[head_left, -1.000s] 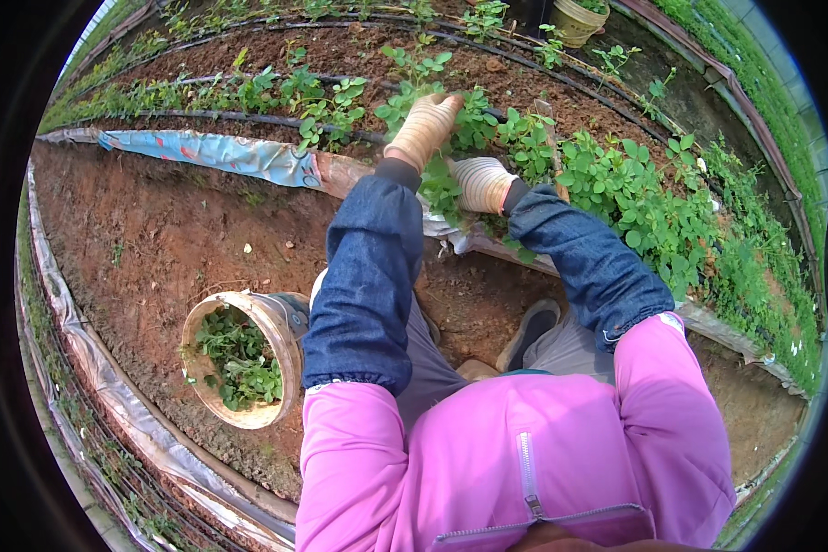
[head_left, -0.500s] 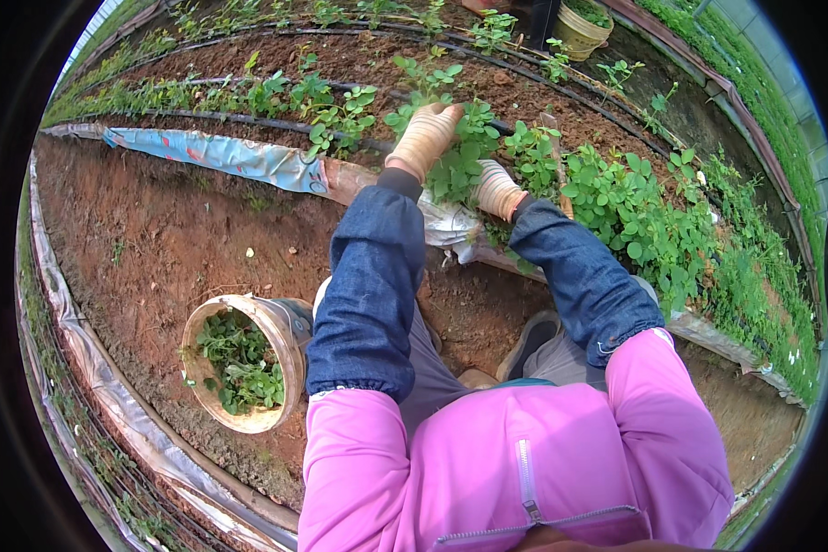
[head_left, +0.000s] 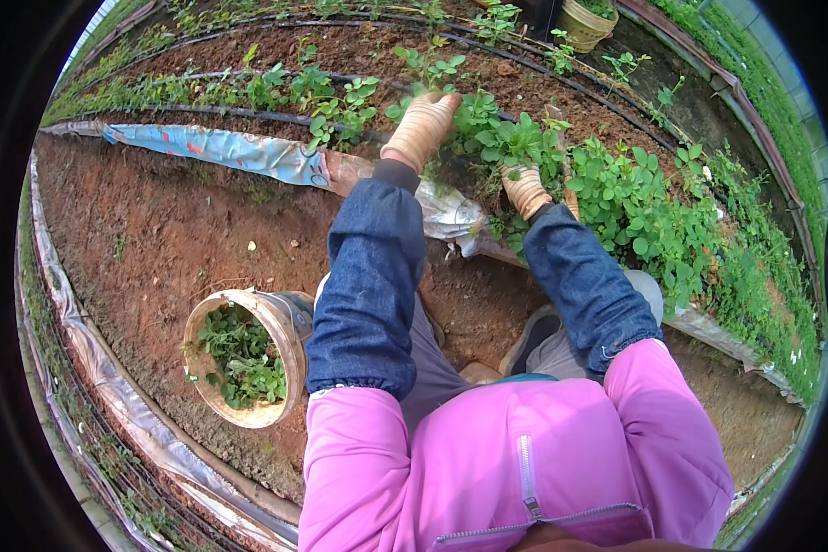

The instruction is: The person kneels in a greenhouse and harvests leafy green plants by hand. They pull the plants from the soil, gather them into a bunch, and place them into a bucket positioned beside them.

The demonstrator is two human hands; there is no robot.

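1. Left hand (head_left: pixel 423 127), in a pale banded glove, reaches over the bed's near edge into the leaves; its fingers look bent, but their tips are hidden, so I cannot tell how far open it is or whether it has hold of a stem
2. Right hand (head_left: pixel 524 189), gloved alike, is at the near edge too, just under a leafy clump (head_left: pixel 517 140); leaves cover its fingertips, so its grip cannot be told either
3. That clump grows along the near edge of the bed (head_left: pixel 377 57), between and just beyond both hands, with a brown stick (head_left: pixel 566 175) standing beside the right one
4. More bushy plants (head_left: pixel 630 198) fill the near edge to the right, while smaller plants (head_left: pixel 340 112) stand to the left
5. A blue sheet (head_left: pixel 221 155) lines the near edge on the left, and a whitish sheet (head_left: pixel 446 213) hangs there below the left hand
6. On the dirt path (head_left: pixel 147 239), a tilted bucket (head_left: pixel 293 363) holds loose greens (head_left: pixel 244 359)
7. Past the far edge sits a yellowish tub (head_left: pixel 584 29)
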